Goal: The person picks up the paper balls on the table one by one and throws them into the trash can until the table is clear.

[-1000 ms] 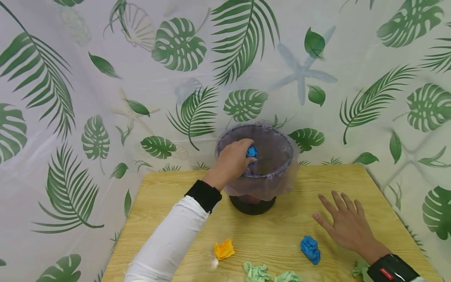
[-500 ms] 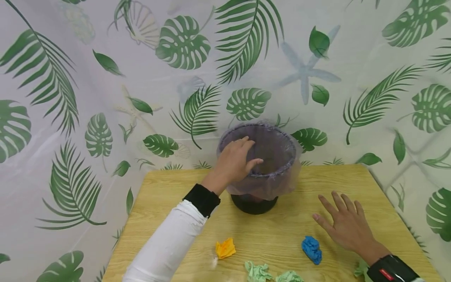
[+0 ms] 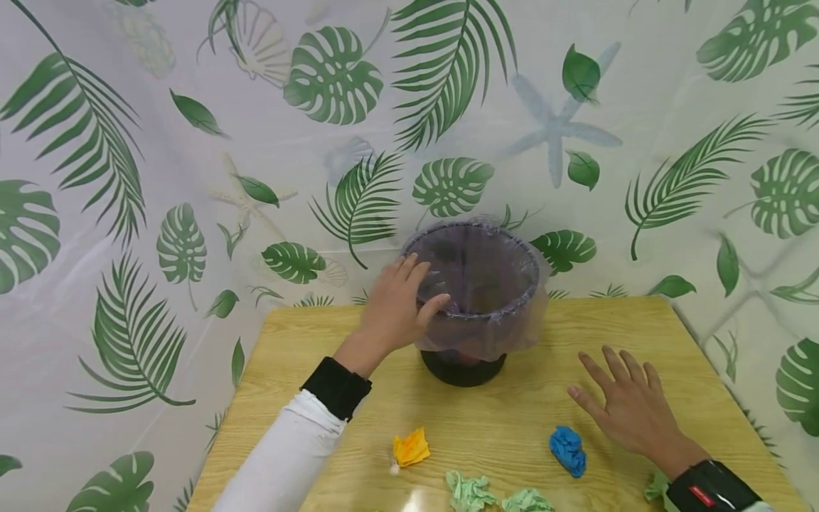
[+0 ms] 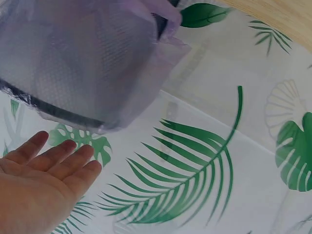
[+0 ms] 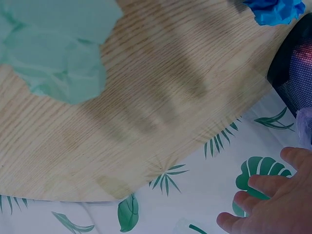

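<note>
A dark mesh waste bin (image 3: 463, 366) lined with a translucent purple bag (image 3: 486, 334) stands at the back of the table. My left hand (image 3: 393, 306) is at the bin's left rim, fingers spread, holding nothing. In the left wrist view, its fingers (image 4: 73, 165) are relaxed beside the bagged bin (image 4: 87, 63). My right hand (image 3: 630, 409) is over the right side of the table with its fingers spread. Nearest to it is a crumpled blue paper ball (image 3: 567, 451). A crumpled orange paper (image 3: 411, 447) lies in front of the bin.
Crumpled light green papers (image 3: 470, 491) lie at the near edge, another green paper (image 3: 657, 489) partly behind the right wrist. The wooden table (image 3: 307, 398) ends at a leaf-printed cloth (image 3: 358, 206) at the back and sides.
My left hand let go of a blue paper ball above the bin and then drew back left to the rim. The right hand has stayed in place.
</note>
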